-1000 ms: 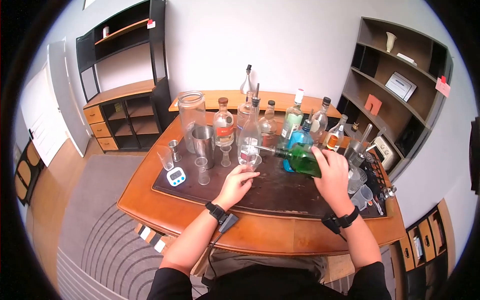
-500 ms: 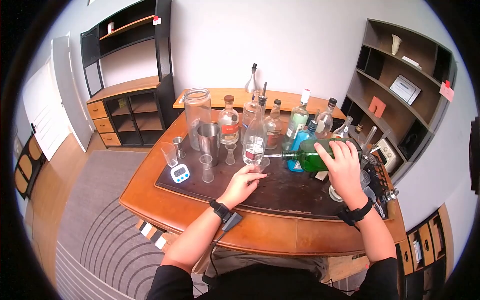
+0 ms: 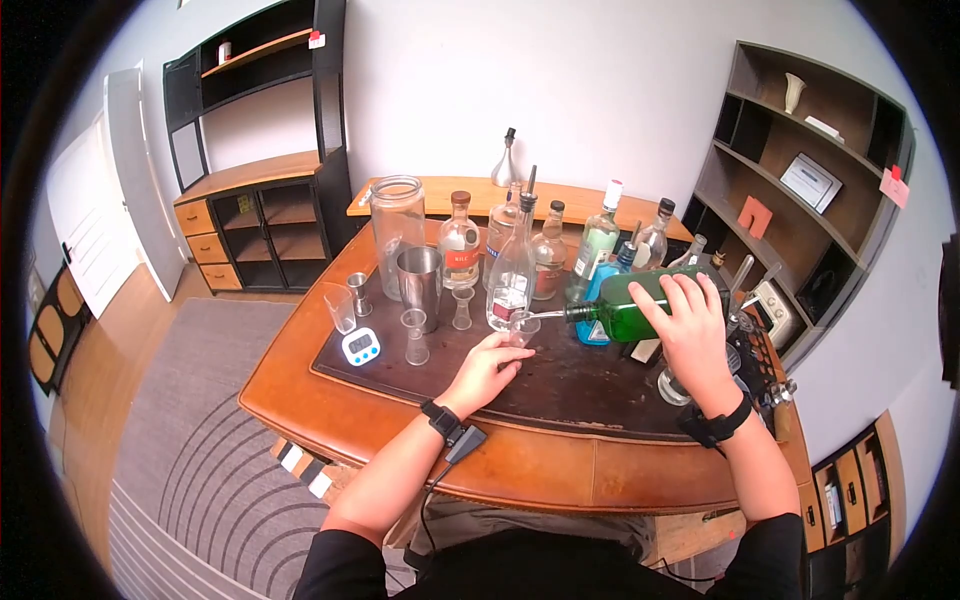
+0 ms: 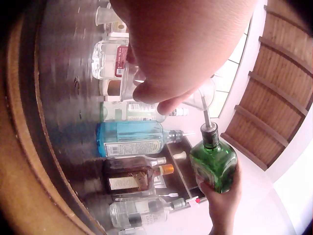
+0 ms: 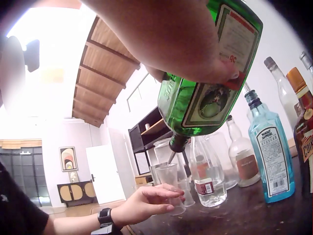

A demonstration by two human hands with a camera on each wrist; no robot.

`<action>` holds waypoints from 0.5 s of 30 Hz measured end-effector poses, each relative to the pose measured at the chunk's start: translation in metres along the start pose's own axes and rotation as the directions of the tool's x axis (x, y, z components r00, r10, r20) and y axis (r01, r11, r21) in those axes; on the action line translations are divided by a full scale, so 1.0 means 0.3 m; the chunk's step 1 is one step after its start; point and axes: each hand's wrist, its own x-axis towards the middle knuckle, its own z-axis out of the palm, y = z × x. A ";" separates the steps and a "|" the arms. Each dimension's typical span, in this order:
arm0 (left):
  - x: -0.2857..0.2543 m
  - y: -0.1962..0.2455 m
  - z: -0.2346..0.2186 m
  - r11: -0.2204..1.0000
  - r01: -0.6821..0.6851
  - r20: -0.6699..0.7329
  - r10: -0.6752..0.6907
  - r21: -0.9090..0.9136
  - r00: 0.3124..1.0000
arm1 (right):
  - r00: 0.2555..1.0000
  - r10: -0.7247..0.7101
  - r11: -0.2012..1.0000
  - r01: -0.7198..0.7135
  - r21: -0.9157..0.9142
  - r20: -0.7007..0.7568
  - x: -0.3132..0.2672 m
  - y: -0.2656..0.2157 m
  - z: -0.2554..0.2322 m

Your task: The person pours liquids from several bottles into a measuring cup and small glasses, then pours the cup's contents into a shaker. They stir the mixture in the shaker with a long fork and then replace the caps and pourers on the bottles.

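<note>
In the head view, my left hand (image 3: 488, 368) pinches a small clear jigger (image 3: 524, 328) over the dark desk mat. My right hand (image 3: 692, 335) wraps round a green glass bottle (image 3: 625, 312), tilted with its neck toward the jigger. A metal pour spout (image 5: 171, 156) on the bottle points down at the jigger's mouth in the right wrist view. The left wrist view has the spout's tip overlapping the jigger's flared rim (image 4: 208, 95). A clear bottle with a spout (image 3: 510, 280) stands just behind the jigger, and a blue bottle (image 5: 271, 152) stands beneath the green one.
On the mat's left are a steel shaker tin (image 3: 418, 285), a white timer (image 3: 361, 346), a large glass jar (image 3: 398, 220), a steel jigger (image 3: 359, 294) and clear jiggers (image 3: 415, 340). More bottles (image 3: 460, 245) line the back. Bar tools (image 3: 765, 390) lie at the right edge.
The right hand has moved right and raised the green bottle's base, so its neck now slopes down toward the jigger. The left hand keeps its hold on the jigger. The head view has shifted slightly.
</note>
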 end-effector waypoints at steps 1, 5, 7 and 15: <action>0.000 -0.002 0.001 1.000 0.023 0.007 -0.023 -0.018 1.000 | 1.000 0.001 1.000 -0.001 -0.002 0.000 0.000 0.002 0.000; -0.002 -0.013 0.005 0.998 0.050 -0.006 -0.050 -0.024 0.999 | 1.000 -0.002 1.000 0.002 -0.005 -0.008 0.000 0.008 -0.006; -0.002 -0.014 0.004 0.999 0.040 -0.022 -0.040 0.000 0.999 | 1.000 0.001 1.000 -0.001 -0.003 -0.006 0.000 0.011 -0.010; -0.004 -0.025 0.008 0.997 0.072 -0.048 -0.071 0.010 0.996 | 1.000 0.020 0.999 -0.020 -0.031 -0.008 0.001 0.031 -0.030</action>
